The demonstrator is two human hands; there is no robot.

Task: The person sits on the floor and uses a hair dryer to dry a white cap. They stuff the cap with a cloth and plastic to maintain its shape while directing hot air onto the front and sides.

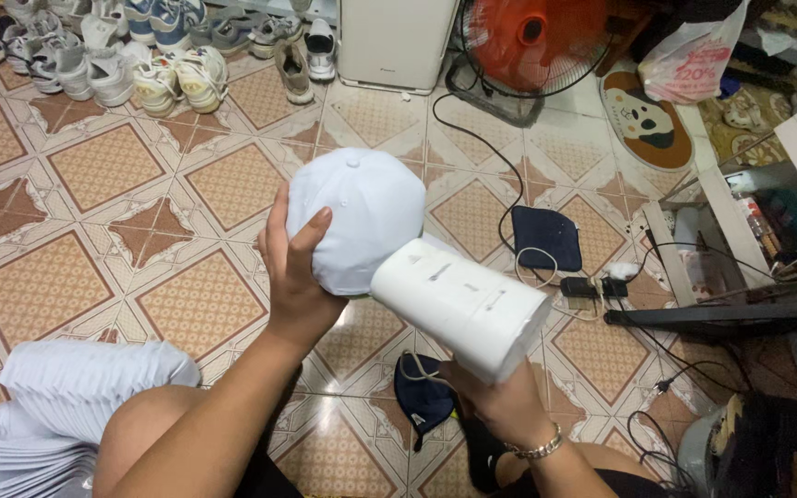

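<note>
A white cap point(357, 217) is held up just above centre by the left hand point(295, 267), fingers wrapped around its 7 o'clock side and the thumb pressed flat on the crown, so the rounded top is kept taut and turned toward the nozzle. A white handheld steamer point(461, 307) is gripped from below by the right hand point(495, 397), fingers closed around its handle, with the head pushed right up against the cap's lower edge at about 5 o'clock, probably so the fabric gets hit directly. A stack of white caps point(66, 406) is parked at 8 o'clock, close by the left arm, likely for easy reach. Open tiled floor point(103, 231) is left at 9 to 10 o'clock, so there's room to swing that way. It's tighter on the other side: a dark blue cap point(546, 237) and loose cables point(509, 184) at 3 o'clock, a red fan point(532, 41) at 1, and a row of sneakers point(140, 55) along 11 o'clock.
</note>
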